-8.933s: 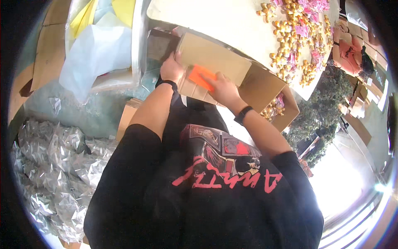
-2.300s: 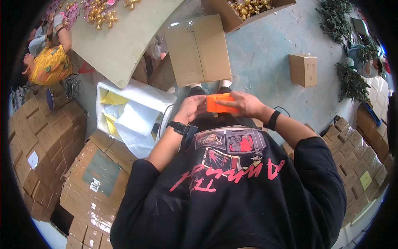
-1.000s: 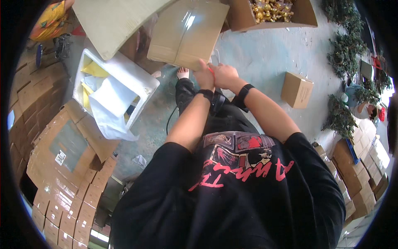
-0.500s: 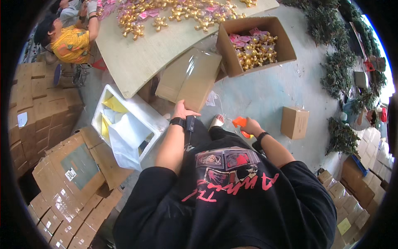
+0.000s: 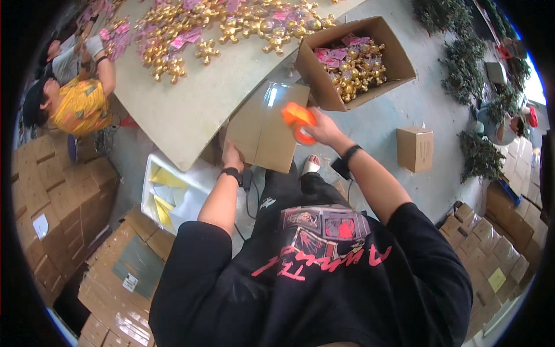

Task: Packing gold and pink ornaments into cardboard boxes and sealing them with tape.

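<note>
A closed cardboard box (image 5: 257, 130) with a strip of clear shiny tape along its top is tilted in front of me, beside the table's edge. My left hand (image 5: 232, 157) grips its left side, fingers against the cardboard. An orange tape dispenser (image 5: 299, 118) is in my right hand (image 5: 326, 127), closed around it, at the box's right side. The dispenser is slightly blurred, and I cannot tell whether it touches the box.
Gold figures with pink cards (image 5: 254, 26) cover the table (image 5: 173, 110); more fill an open carton (image 5: 393, 81). A white foam box (image 5: 149, 179) stands left, a small closed carton (image 5: 414, 149) right. Stacked cartons (image 5: 58, 196) line the left. A co-worker in yellow (image 5: 81, 107) sits there.
My right hand has brought the tape dispenser up from beside my leg to the box. My left hand has shifted from the box's near edge to its left side.
</note>
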A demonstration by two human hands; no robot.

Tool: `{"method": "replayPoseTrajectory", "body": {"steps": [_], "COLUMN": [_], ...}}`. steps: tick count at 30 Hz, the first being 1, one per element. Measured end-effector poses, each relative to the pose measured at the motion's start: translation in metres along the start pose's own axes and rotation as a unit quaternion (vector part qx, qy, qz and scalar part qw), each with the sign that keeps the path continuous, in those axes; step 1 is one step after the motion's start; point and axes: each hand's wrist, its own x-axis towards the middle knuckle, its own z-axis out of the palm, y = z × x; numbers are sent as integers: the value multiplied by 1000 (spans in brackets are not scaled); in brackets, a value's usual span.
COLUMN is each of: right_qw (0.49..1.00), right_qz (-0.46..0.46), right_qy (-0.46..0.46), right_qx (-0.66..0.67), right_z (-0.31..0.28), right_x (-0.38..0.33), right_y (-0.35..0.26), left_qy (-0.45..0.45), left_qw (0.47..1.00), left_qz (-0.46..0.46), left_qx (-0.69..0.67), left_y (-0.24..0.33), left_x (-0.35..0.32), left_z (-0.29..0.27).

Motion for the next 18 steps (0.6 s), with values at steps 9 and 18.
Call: {"method": "replayPoseTrajectory", "body": {"steps": [9,18], "right_qw": [980,989], "right_qz": [141,146], "right_qy": [-127,35], "right_qx": [52,8], "right_z": [-12,44], "right_x": [128,5], "right_y": [-3,33], "left_qy": [-19,16], "left_qw": [999,971], "left_qz": [46,77], "left_qx": [-22,225], "left_y": [-9,-2], "left_x": [4,17], "left_z": [13,-18]}}
